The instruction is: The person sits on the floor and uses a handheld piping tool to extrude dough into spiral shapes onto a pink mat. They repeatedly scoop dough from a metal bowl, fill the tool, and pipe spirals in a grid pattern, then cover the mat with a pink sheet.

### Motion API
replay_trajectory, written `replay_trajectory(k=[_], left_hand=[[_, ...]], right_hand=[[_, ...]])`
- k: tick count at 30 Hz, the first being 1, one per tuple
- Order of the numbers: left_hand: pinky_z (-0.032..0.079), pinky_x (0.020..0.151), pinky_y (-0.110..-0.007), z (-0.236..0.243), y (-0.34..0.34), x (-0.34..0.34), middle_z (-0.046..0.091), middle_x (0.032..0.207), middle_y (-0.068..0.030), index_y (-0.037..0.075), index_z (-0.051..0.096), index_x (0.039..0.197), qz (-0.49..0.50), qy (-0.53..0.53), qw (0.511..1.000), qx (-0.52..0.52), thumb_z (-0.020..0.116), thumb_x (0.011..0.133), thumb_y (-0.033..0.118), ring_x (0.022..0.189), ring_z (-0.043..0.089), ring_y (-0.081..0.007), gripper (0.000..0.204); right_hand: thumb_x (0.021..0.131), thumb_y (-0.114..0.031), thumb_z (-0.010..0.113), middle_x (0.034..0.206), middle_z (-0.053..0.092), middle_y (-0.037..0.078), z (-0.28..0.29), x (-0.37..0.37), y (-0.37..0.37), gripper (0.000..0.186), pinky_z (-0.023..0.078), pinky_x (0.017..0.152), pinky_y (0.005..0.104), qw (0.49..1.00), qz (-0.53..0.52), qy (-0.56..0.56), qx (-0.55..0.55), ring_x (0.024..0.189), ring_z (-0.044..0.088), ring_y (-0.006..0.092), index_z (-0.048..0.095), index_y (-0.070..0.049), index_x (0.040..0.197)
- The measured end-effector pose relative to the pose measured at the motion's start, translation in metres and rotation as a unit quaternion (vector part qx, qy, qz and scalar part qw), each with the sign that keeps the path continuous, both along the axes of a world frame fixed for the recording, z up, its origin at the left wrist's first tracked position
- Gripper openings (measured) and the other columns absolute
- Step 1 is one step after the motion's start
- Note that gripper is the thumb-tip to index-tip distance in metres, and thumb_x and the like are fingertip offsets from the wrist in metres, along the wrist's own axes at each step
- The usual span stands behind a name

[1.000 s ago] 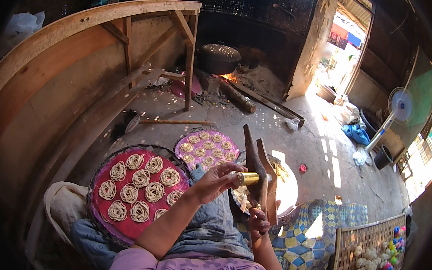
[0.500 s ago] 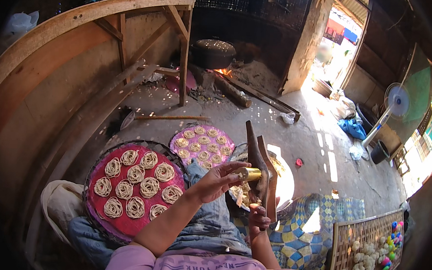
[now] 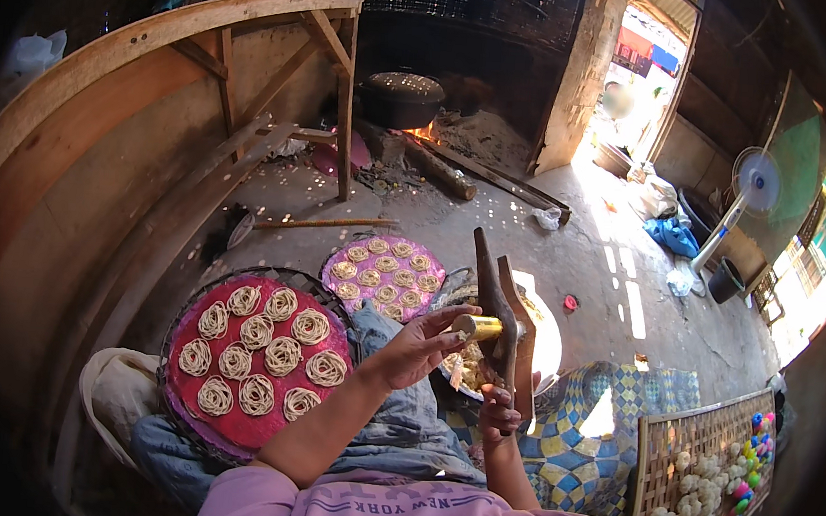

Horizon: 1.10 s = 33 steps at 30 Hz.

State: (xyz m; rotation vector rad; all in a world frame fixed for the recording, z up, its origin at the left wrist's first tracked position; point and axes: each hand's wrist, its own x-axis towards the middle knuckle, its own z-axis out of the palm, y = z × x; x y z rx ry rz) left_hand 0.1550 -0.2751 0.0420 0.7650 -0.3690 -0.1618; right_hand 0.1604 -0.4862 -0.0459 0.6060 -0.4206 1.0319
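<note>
In front of me is a dark wooden hand press [image 3: 496, 296] with two long handles and a short brass cylinder [image 3: 484, 328] sticking out to the left. My left hand [image 3: 419, 349] has thumb and fingers at the cylinder's end, where pale dough shows. Lower down, my right hand [image 3: 499, 415] grips the press near its bottom end. Behind the press, partly hidden, a wide basin [image 3: 547, 347] holds yellowish dough. To the left, a round tray with a red sheet [image 3: 228, 341] bears several coiled noodle nests [image 3: 283, 356].
A second round tray with a pink sheet [image 3: 388, 277] holds more nests. A woven rack [image 3: 651, 462] with pale balls and colored pieces stands at right, beside a patterned mat [image 3: 561, 461]. Farther off are a pot [image 3: 401, 101] over a fire, a wooden table [image 3: 162, 39] and a fan [image 3: 756, 180].
The press has shifted slightly, and my right hand has moved up a little on it. My left hand stays at the cylinder's end. The view has turned slightly.
</note>
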Motion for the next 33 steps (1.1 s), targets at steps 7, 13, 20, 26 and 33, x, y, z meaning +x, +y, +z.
replay_trajectory(k=[7, 13, 20, 26, 33], left_hand=[[0.047, 0.088, -0.030, -0.009, -0.019, 0.007, 0.061, 0.112, -0.0037, 0.006, 0.057, 0.120, 0.079, 0.162, 0.981, -0.075, 0.060, 0.092, 0.012, 0.101, 0.059, -0.0158, 0.029], [0.049, 0.076, -0.030, -0.037, -0.026, 0.038, 0.061, 0.099, -0.0049, 0.007, 0.063, 0.088, 0.159, 0.114, 0.976, -0.098, 0.055, 0.089, 0.004, 0.096, 0.057, -0.0153, 0.009], [0.049, 0.083, -0.035, -0.089, -0.043, 0.143, 0.066, 0.087, -0.0078, 0.001, 0.064, 0.104, 0.256, 0.032, 0.847, 0.465, 0.053, 0.095, 0.014, 0.084, 0.063, -0.0169, 0.019], [0.053, 0.077, -0.030, -0.111, -0.033, 0.164, 0.070, 0.094, -0.0078, 0.002, 0.065, 0.109, 0.277, -0.042, 0.819, 0.500, 0.068, 0.086, 0.010, 0.082, 0.067, -0.0164, 0.025], [0.055, 0.072, -0.032, -0.037, -0.023, 0.133, 0.069, 0.089, -0.0140, 0.002, 0.067, 0.097, 0.206, -0.068, 0.684, 0.697, 0.073, 0.082, 0.010, 0.079, 0.068, -0.0188, 0.019]], right_hand=[[0.084, -0.068, 0.054, 0.113, 0.043, 0.020, -0.015, 0.005, -0.047, 0.100, 0.042, 0.059, 0.0359, 0.990, -0.078, -0.099, -0.070, 0.077, 0.048, 0.0228, 0.009, -0.008, 0.151], [0.086, -0.068, 0.050, 0.115, 0.041, 0.020, -0.008, -0.007, -0.161, 0.100, 0.042, 0.066, 0.0390, 0.946, -0.259, -0.114, -0.156, 0.082, 0.048, 0.0265, 0.004, -0.007, 0.151], [0.087, -0.068, 0.048, 0.110, 0.043, 0.018, -0.002, -0.053, -0.206, 0.101, 0.044, 0.064, 0.0389, 0.883, -0.381, -0.031, -0.272, 0.078, 0.051, 0.0269, 0.003, -0.003, 0.151], [0.088, -0.066, 0.049, 0.106, 0.044, 0.016, 0.000, -0.065, -0.208, 0.099, 0.045, 0.063, 0.0380, 0.827, -0.429, 0.000, -0.364, 0.077, 0.053, 0.0263, 0.007, -0.003, 0.151], [0.089, -0.059, 0.051, 0.101, 0.060, 0.020, -0.061, -0.037, -0.232, 0.072, 0.052, 0.072, 0.0427, 0.614, -0.471, 0.039, -0.632, 0.080, 0.062, 0.0307, 0.040, -0.002, 0.131]])
